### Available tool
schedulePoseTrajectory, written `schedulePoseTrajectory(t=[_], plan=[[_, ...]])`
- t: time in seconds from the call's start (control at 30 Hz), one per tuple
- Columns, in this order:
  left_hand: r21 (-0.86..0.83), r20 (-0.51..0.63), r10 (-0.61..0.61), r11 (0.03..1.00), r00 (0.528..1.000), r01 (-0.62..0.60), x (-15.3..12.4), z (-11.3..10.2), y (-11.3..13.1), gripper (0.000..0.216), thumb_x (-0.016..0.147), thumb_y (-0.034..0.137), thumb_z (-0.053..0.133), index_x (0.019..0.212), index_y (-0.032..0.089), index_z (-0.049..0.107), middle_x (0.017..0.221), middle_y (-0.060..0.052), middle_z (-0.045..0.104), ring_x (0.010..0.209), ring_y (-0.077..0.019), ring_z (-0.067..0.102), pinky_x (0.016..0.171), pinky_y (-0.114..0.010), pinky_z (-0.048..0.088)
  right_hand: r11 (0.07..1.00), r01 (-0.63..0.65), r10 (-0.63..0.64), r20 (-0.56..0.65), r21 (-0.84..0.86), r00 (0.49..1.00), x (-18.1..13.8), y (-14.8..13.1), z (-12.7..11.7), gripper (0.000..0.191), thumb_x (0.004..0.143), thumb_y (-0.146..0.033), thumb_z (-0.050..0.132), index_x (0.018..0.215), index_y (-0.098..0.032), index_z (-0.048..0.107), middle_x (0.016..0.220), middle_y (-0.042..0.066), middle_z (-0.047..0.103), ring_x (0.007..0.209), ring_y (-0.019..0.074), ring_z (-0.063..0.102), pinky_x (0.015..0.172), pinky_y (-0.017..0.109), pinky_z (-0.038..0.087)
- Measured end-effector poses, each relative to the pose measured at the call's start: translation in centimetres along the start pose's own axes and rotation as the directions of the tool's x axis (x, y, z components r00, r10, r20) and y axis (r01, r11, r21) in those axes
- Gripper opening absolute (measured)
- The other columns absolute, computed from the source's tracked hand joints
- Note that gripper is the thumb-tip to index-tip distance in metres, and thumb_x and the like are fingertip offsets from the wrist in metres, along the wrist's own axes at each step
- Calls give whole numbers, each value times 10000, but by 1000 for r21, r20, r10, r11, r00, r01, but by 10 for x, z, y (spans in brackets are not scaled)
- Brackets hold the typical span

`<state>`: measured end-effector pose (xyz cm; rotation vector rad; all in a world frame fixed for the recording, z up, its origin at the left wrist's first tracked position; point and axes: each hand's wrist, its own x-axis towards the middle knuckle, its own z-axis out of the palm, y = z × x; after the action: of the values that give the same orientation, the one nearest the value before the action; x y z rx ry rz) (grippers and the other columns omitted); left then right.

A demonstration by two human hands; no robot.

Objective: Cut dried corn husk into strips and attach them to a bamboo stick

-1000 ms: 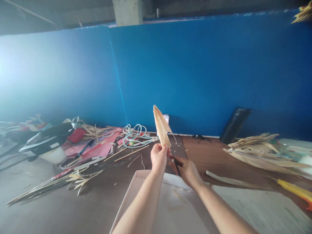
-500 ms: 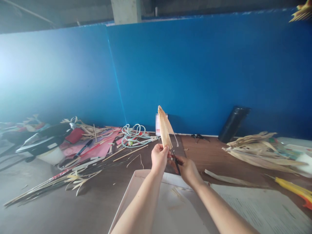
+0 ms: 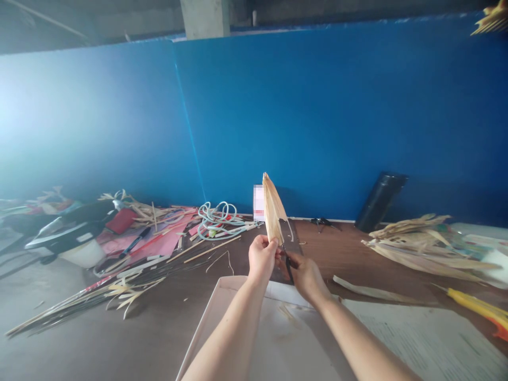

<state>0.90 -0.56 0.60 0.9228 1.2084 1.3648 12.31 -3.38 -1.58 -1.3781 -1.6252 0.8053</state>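
My left hand (image 3: 261,258) is closed round the lower end of a dried, tan corn husk (image 3: 273,209) that stands upright above the table. My right hand (image 3: 304,274) is just to the right of it, closed on a small pair of dark scissors (image 3: 288,265) whose blades meet the husk's lower edge. Both hands hover over the far edge of a shallow white box lid (image 3: 234,323).
A brown table (image 3: 166,317) carries several sticks and strips (image 3: 99,293) at left, a coiled pale cord (image 3: 218,218), red paper (image 3: 159,241) and a black-and-white device (image 3: 71,233). More husks (image 3: 420,246) lie at right, near a black cylinder (image 3: 379,201) leaning on the blue wall.
The husk has shifted slightly to the right and turned a little in my left hand. My right hand with the scissors stays at its base.
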Motion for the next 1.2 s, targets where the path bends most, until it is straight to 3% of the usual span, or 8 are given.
schedulePoseTrajectory(t=[0.33,0.57,0.73,0.83,0.97,1.2], plan=[[-12,8,22,1000,1000,-22,0,-2,-3,200,693,341,603,692,178,487,538,16,555,451,-98,502,427,-196,400,1000,5,-5,0,-12,1000,0,-2,0,360,759,-343,532,1029,-172,700,510,-19,569,514,158,523,478,229,356],[55,31,134,989,991,-135,6,-9,-6,195,696,340,608,782,165,597,695,-6,598,594,-105,545,543,-194,423,999,-16,15,-33,-43,999,-1,4,3,398,751,-384,548,1066,-187,689,554,0,628,524,177,557,468,242,381],[-33,-1,200,979,980,-200,11,-15,-5,323,738,447,567,860,153,622,727,-14,604,617,-101,522,559,-187,395,998,-23,22,-27,-51,999,-2,9,4,410,737,-391,571,1071,-180,683,640,29,673,584,192,594,484,243,410],[-73,-18,201,977,979,-201,15,-18,-7,335,729,445,575,863,142,622,722,-18,607,615,-105,524,578,-196,400,997,-6,4,-30,-76,1000,-2,12,5,379,732,-386,582,1038,-195,695,669,22,680,602,188,599,501,238,419],[10,-73,192,981,979,-191,18,-18,-10,301,705,418,590,799,134,631,667,-12,591,595,-112,520,559,-197,392,994,7,-10,-30,-105,999,-2,13,6,382,725,-384,592,1046,-205,696,670,8,685,607,184,604,509,232,421],[48,-53,190,981,980,-187,17,-15,-12,295,711,405,584,825,140,650,670,-18,609,591,-119,528,552,-200,396,994,5,-11,-50,-108,999,-4,6,4,385,736,-367,581,1068,-208,690,672,11,696,656,202,628,522,234,425]])
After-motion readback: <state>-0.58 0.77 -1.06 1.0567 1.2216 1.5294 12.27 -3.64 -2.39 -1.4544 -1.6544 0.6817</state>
